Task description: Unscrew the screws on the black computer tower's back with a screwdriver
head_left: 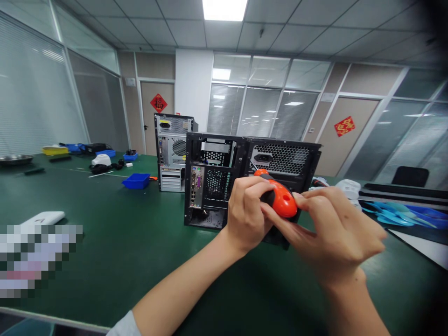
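A black computer case (pixel 217 179) stands upright on the green table (pixel 115 252), its rear panel facing me. In front of it I hold a screwdriver with an orange and black handle (pixel 282 198), pointed towards the case's power supply grille (pixel 280 158). My left hand (pixel 247 214) is wrapped round the front of the handle. My right hand (pixel 332 228) pinches the handle's rounded back end with its fingertips. The screwdriver's shaft and tip are mostly hidden behind my left hand.
A second, silver-backed computer case (pixel 173 151) stands behind the black one. A blue bin (pixel 136 180) lies left of it, with more bins and tools at the far left. A white device (pixel 44 218) lies near left. Blue fan blades (pixel 402 215) rest on the right.
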`<state>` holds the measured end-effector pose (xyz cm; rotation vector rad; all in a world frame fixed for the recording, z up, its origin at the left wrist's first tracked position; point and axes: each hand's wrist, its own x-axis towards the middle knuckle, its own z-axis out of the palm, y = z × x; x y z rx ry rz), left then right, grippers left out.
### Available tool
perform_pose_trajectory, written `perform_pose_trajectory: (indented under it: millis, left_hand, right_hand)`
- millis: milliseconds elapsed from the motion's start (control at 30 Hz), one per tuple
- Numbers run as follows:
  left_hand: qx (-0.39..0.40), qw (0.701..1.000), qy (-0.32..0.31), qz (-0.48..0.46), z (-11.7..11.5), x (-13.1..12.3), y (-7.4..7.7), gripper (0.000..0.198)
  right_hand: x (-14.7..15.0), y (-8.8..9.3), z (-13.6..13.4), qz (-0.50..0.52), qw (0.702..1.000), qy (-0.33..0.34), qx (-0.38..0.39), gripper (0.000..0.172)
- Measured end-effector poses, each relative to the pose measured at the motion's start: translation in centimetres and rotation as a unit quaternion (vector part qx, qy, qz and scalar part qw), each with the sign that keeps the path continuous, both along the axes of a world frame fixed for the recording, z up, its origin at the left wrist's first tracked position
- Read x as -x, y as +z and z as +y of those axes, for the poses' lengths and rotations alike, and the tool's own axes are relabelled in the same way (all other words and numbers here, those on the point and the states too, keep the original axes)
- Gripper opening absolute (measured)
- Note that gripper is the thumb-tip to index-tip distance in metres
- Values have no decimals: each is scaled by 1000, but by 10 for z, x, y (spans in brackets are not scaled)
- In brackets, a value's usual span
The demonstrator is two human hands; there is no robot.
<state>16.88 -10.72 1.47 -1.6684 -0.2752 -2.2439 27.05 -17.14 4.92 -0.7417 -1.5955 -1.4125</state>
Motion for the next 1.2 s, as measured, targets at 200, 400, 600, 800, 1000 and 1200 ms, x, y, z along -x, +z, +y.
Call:
perform_pose_trajectory:
  millis: [200,400,600,800,1000,1200]
  left_hand:
    - [-6,1000,-12,7,1,2,0,17]
    - [-9,1000,-14,10,2,2,0,14]
    - [-8,1000,-20,3,1,3,2,12]
    - [-14,1000,-23,3,0,4,3,17]
    - [-6,1000,-27,12,-1,6,3,27]
    - [-17,999,-24,20,1,8,5,44]
  right_hand:
    - [1,-1,2,3,1000,2,-7,30]
    - [0,-3,3,12,1000,-3,-7,30]
    - [1,0,2,13,1000,5,7,34]
    - [0,3,-2,6,1000,5,16,32]
    - [-4,7,-7,8,998,19,55,27]
    - [-11,14,-13,11,985,93,146,24]
